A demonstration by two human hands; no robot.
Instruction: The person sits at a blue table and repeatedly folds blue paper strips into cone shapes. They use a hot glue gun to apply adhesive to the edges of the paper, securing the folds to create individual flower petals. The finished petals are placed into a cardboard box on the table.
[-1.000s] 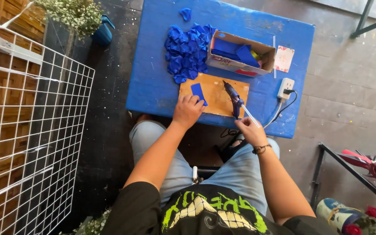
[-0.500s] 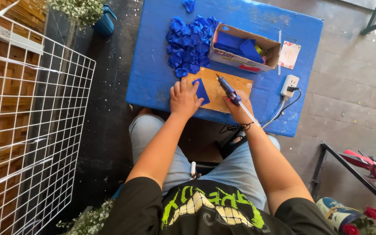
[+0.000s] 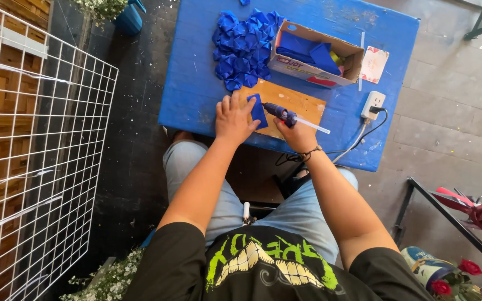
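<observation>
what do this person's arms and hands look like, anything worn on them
Both arms are bare from above the elbow down to the fingers; short black sleeves end at the upper arms. The left hand shows no glove, ring or band that I can make out. The right hand is also ungloved, with a thin dark bracelet around its wrist. No watch is visible.

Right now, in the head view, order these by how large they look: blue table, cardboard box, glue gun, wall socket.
Largest to smallest:
1. blue table
2. cardboard box
3. glue gun
4. wall socket
</observation>
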